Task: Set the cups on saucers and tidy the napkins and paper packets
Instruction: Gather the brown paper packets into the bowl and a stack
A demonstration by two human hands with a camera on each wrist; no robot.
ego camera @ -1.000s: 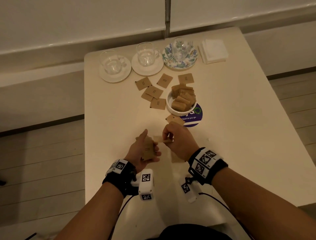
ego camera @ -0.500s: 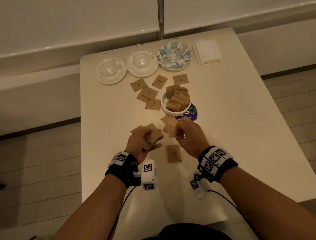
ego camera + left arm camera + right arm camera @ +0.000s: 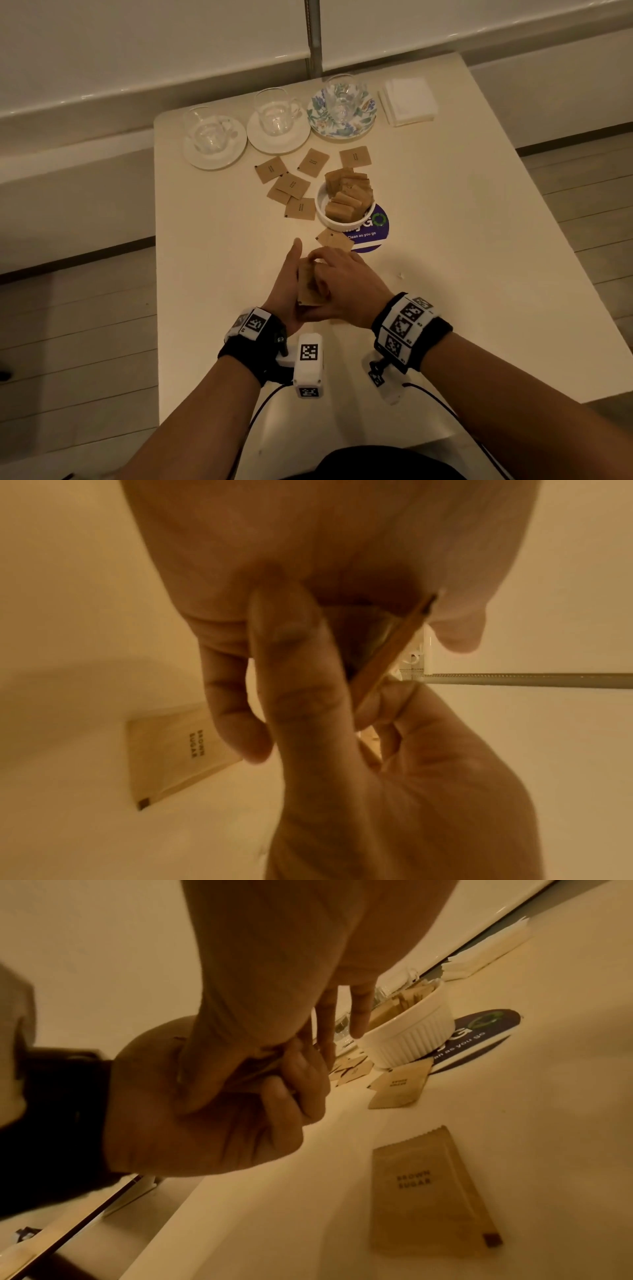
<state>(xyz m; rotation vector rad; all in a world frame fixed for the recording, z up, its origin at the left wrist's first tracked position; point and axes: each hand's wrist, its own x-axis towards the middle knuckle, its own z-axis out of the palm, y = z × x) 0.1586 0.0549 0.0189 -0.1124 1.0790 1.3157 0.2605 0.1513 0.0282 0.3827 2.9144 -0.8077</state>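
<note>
Near the table's (image 3: 212, 274) front edge, the left hand (image 3: 284, 291) grips a small stack of brown paper packets (image 3: 308, 287); the right hand (image 3: 342, 287) curls over it, squaring the edges. The packets look light, thin and bendable, best pinched by their edges. One loose packet (image 3: 424, 1191) reads "BROWN SUGAR". A round sticker (image 3: 373, 229) reads "Clean as you go".

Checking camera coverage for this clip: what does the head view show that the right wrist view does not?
Only the head view: three clear glass cups on saucers. Only the right wrist view: a flat brown paper sugar packet lying below the hands, its print readable. Both: the left hand and right hand gripping a stack of brown packets, the white ribbed bowl and the white napkin stack.
</note>
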